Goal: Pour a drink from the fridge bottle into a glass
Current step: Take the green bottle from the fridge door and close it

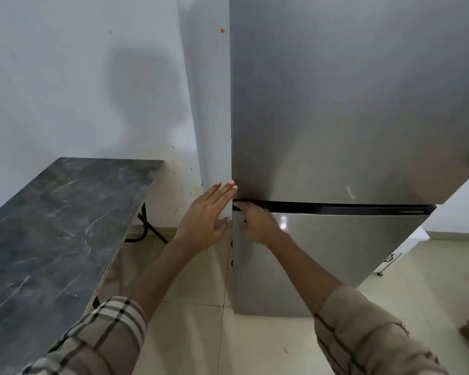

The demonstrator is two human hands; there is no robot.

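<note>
From the head camera, a tall steel fridge [336, 117] fills the right of the view, its two doors meeting at a dark gap [336, 207]; both doors look shut, though the upper door's left edge is just where the hands work. The left hand [205, 217] is spread flat, fingers straight and together, its fingertips touching the lower left corner of the upper door; it clamps on nothing. The right hand [255, 221] lies just beside it on the lower door, with its fingers curled up into the dark gap at the left end; the fingertips are hidden there, so I cannot tell whether they grip the door's edge. The two hands are near each other but apart; both forearms come from rolled plaid sleeves [106, 336]. To the left stands a dark marbled counter [52, 226] on black legs against a pale wall [65, 77]; the floor [268, 347] is pale tile. The bottle and the glass are not visible here.
</note>
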